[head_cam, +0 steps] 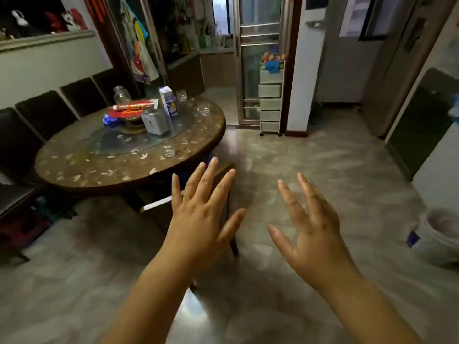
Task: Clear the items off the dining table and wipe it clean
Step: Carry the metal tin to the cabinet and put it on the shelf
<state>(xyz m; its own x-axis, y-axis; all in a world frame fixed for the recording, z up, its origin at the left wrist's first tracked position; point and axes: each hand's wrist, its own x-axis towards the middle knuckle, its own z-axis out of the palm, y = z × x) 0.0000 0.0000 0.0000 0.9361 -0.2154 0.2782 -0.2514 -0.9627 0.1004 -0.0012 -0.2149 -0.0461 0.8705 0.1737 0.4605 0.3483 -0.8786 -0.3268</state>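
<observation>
- Currently neither hand grips anything: left hand (198,219) and right hand (315,234) are held out in front, backs up, fingers spread and straight, both over bare floor.
- Both hands are well short of the dining table (74,167), which stands ahead and to the left; the left hand overlaps only a chair (224,175) pushed in at the table's near edge.
- Step, as judged: the approach. Nothing is cleared yet; no cloth is in view.
- Items on the table: a milk carton (169,101), a silver box (155,122), a red-and-yellow packet (133,106) on a stack, a glass jar (121,95), and small glasses, one near the front edge (168,150), others at the far right rim (203,110).
- Next move, as judged: step closer, then reach; the near glass is the closest pick.
- Surface: round, brown with pale leaf inlay, a glass turntable (111,145) at centre carrying most items.
- Room: dark chairs (44,112) along the left wall, glossy tiled floor (323,157), a drawer trolley (270,103) by a glass door, a pale bucket (439,234) at right.
</observation>
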